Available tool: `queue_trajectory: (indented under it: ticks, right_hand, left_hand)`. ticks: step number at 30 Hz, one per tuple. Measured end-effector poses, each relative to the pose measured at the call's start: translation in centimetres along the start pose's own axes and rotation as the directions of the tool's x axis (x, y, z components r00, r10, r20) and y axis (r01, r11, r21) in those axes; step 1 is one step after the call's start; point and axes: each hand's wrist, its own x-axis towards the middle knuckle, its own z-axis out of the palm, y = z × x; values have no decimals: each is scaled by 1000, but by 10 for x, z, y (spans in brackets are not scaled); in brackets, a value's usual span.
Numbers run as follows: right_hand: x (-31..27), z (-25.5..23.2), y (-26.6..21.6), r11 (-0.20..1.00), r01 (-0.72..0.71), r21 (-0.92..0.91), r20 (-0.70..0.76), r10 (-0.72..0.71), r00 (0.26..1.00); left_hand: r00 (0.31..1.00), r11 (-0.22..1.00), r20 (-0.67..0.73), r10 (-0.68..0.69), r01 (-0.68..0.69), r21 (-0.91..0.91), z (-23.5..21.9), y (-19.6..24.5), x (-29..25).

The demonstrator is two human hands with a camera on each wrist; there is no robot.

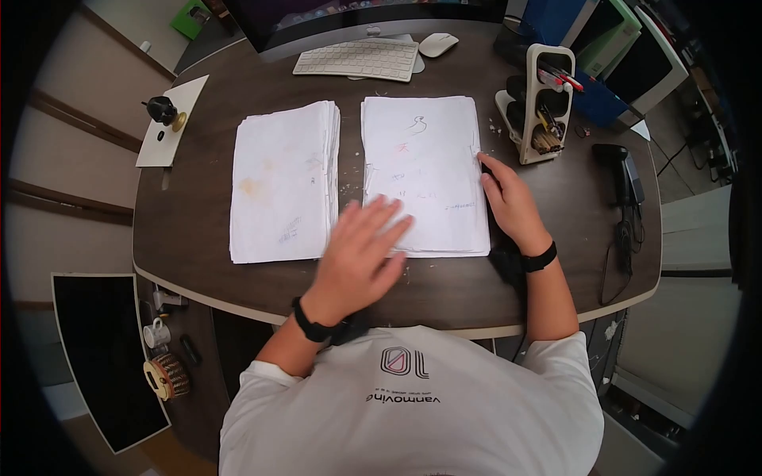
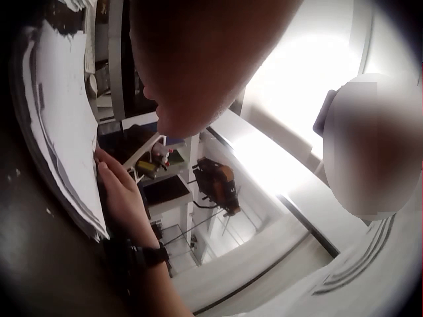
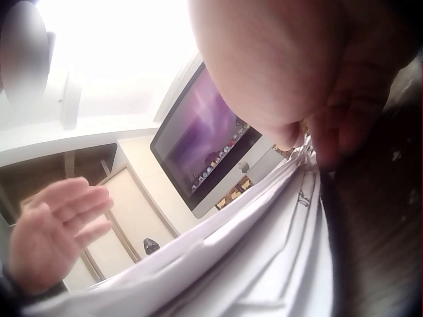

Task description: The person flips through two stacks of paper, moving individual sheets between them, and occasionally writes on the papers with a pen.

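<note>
Two stacks of white paper lie side by side on the desk. The right stack [image 1: 425,174] carries small scribbles; the left stack [image 1: 278,190] has a yellowish stain. My left hand [image 1: 357,258], slightly blurred, is spread with straight fingers over the gap and the lower left corner of the right stack. My right hand [image 1: 512,202] is at that stack's right edge, thumb and fingertips against the sheets. In the right wrist view the fingers of my right hand [image 3: 310,86] meet the edges of the paper stack [image 3: 264,244], whose layers fan slightly.
Behind the stacks are a keyboard [image 1: 357,59], a mouse [image 1: 438,44] and a monitor [image 1: 365,20]. A pen holder [image 1: 548,103] stands at the right, with a black corded device [image 1: 619,178] beyond it. Paper scraps dot the desk [image 1: 444,293].
</note>
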Motion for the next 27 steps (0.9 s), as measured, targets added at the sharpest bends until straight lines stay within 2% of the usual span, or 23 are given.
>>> queue_trajectory:
  ticks: [3,5,6,8,13,15,17,19,20,23,24,26,27]
  right_hand:
    - [-1,2,5,999,31,-10,-17,-31,999]
    - [0,2,6,1000,30,-6,-17,-30,999]
    - [0,2,5,1000,28,-13,-17,-28,999]
    - [-1,1,1,1000,-1,-10,-11,1,1000]
    - [-1,-1,-5,999,-43,-14,3,43,999]
    - [0,-1,-2,1000,-29,-4,6,29,1000]
    - [0,-1,0,1000,-9,-19,-1,9,1000]
    - [0,-1,0,999,8,-33,-13,-9,1000]
    - [-1,-1,-1,1000,6,-30,-9,-6,1000]
    - [-1,-1,0,1000,9,-28,-12,-10,1000]
    - [-1,-1,0,999,20,-27,-13,-20,1000]
    - [-2,-1,-1,1000,12,-23,-11,-12,1000]
    - [-1,-1,-2,1000,5,-18,-7,-5,1000]
  left_hand:
    - [966,947,-16,-257,255,194,-49,-26,-31]
    - [904,864,6,-428,407,297,-67,-37,-57]
    - [901,860,9,-435,412,302,-72,-43,-72]
    - [833,795,51,-551,506,335,-78,-55,-98]
    - [855,824,62,-515,474,311,-93,-62,-113]
    - [855,853,75,-513,497,158,-100,-67,-116]
    - [879,872,21,-477,470,137,-102,-69,-114]
    - [790,793,-100,-605,609,12,-103,-71,-113]
    - [777,787,-182,-603,616,22,-100,-72,-113]
    - [743,761,-247,-622,648,30,-95,-72,-113]
    - [745,764,-245,-620,645,31,-96,-72,-111]
    - [785,795,-129,-606,604,-62,-97,-71,-109]
    - [785,795,-129,-606,604,-61,-97,-75,-112]
